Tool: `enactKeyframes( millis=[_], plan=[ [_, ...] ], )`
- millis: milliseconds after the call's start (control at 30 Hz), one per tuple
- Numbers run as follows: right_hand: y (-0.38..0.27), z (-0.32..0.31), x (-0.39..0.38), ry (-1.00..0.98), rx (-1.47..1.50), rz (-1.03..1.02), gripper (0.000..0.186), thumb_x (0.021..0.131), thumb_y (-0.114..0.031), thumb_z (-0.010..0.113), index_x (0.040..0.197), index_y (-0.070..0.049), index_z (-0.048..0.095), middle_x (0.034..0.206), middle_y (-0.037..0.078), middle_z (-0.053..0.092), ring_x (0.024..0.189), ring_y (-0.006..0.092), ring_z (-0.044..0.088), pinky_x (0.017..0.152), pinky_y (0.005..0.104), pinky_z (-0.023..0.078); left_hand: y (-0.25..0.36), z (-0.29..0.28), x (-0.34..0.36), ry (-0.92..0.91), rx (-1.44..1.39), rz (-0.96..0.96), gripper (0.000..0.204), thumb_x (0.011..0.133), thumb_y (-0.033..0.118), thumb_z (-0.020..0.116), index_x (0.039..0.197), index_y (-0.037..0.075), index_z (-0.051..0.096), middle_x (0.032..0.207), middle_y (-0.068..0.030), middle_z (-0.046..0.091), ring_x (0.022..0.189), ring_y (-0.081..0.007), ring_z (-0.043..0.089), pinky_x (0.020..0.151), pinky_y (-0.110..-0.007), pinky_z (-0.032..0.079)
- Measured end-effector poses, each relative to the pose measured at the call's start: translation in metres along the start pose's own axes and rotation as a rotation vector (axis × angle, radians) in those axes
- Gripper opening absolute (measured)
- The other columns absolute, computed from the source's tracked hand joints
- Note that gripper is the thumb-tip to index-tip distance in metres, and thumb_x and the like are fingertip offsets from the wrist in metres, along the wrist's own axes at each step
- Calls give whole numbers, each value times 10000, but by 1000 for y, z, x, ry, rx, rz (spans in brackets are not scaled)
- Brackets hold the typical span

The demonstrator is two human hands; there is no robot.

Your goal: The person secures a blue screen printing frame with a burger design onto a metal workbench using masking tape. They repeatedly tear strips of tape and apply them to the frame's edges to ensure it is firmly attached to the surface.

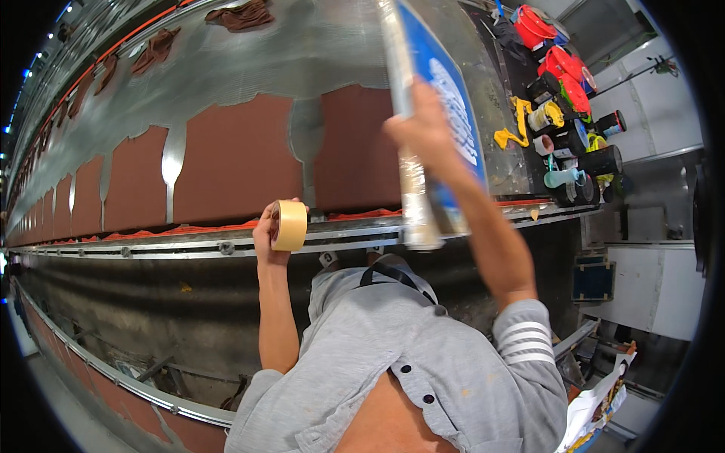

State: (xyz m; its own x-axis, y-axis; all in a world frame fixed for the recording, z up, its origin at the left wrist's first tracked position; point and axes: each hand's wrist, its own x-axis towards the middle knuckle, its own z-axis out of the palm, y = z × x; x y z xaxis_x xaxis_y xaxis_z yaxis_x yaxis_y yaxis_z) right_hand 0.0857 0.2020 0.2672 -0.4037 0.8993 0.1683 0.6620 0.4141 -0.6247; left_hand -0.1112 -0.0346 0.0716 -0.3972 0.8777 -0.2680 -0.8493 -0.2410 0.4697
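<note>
In my left hand (265, 240) is a thick roll of tan tape (293, 226), the fingers closed round its side just above the table's near rail. My right hand (427, 130) grips the side of a blue printing screen (436, 54), which has a white design and shiny taped edges. The screen stands tilted at the right of the brown panels, its lower end out over the rail; it is slightly blurred. Under and beside it lies a brown fabric panel (353, 140), partly hidden. A larger brown fabric panel (234, 170) lies flat to its left.
The long metal table (317, 45) carries several more brown panels toward the left and crumpled brown cloths (240, 15) at the far side. Red buckets (533, 27), dark tubs (601, 160) and a yellow cloth (513, 124) crowd its right end. A metal rail (151, 248) edges the near side.
</note>
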Motion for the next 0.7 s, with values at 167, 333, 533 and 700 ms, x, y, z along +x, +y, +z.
enactKeyframes(
  millis=[167,333,533,700],
  plan=[
    [4,204,-42,-103,-316,54,807,750,-67,653,1460,101,308,1493,389,258,1452,522,184,1165,643,155,32,-26,-39,190,231,156,492,655,-63,382,1075,-114,632,1005,-157,692,901,-223,683,851,-344,568],
    [29,260,-58,-124,-408,-2,782,768,-94,659,1443,116,325,1487,398,268,1433,535,214,1146,670,165,27,-41,-72,284,358,145,488,622,-47,453,1059,-114,659,960,-143,689,840,-218,676,817,-305,562],
    [49,289,-54,-101,-524,-20,740,793,-135,659,1431,102,371,1480,395,300,1421,551,238,1136,690,169,-8,-29,-79,322,386,10,510,576,-22,501,1044,-128,676,965,-123,671,856,-209,652,844,-279,524],
    [59,288,-42,-99,-571,-34,779,787,-193,691,1440,92,375,1491,397,294,1423,558,229,1133,700,167,-24,-14,-67,251,417,-107,499,584,-19,501,1041,-122,673,962,-117,669,855,-201,651,837,-278,523]
  ],
)
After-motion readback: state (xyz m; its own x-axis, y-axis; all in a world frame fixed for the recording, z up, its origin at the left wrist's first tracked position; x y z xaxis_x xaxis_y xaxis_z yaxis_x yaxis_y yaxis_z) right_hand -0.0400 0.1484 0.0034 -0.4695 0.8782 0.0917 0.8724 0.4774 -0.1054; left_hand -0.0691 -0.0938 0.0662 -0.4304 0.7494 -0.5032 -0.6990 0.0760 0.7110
